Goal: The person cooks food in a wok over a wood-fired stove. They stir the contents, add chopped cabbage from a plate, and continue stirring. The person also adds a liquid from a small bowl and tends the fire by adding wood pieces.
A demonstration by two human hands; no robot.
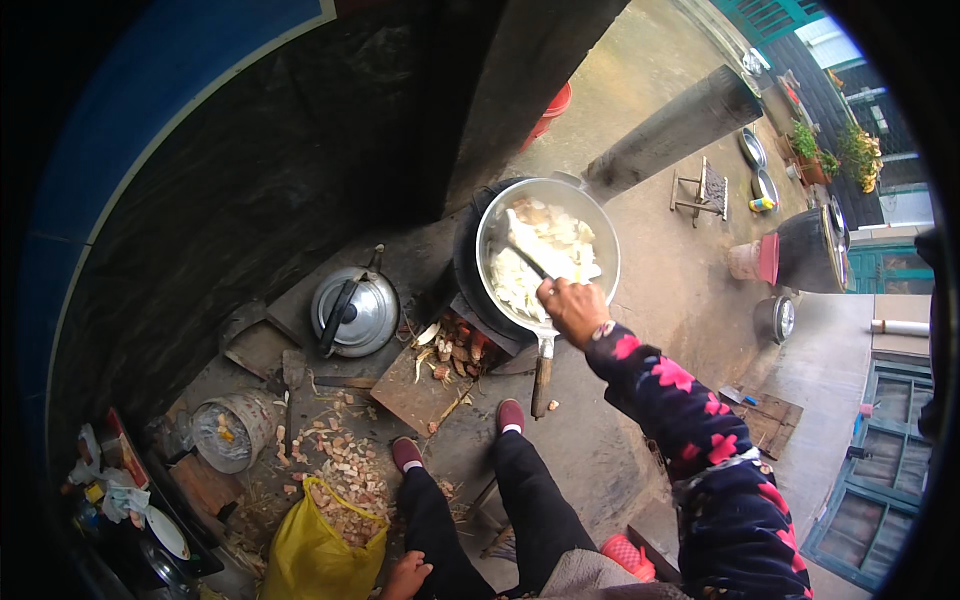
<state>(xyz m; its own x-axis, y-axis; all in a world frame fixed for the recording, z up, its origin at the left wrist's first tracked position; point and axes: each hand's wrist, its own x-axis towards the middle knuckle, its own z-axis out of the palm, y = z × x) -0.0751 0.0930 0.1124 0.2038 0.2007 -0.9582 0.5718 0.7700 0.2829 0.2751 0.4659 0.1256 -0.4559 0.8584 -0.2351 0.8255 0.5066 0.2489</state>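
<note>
My right hand (576, 309) grips the dark handle of a cooking spatula (529, 259), whose head is down among pale chopped food (559, 244). The food lies in a round metal pan (612, 279) with a wooden handle (541, 386) pointing towards me. Under the pan is a dark stove (463, 255), with corn cobs (448, 354) burning at its mouth. My left hand (407, 576) is low at the bottom edge, by my leg and beside a yellow bag (322, 547) of corn cobs. Its fingers look curled, and whether they hold anything is unclear.
A metal kettle (367, 319) stands left of the stove. A dark stovepipe (667, 135) leans up behind the pan. Loose cobs (349, 450) litter the floor near a bucket (247, 431). Far right are a folding stool (705, 191), a lidded pot (776, 320) and a cutting board (772, 424).
</note>
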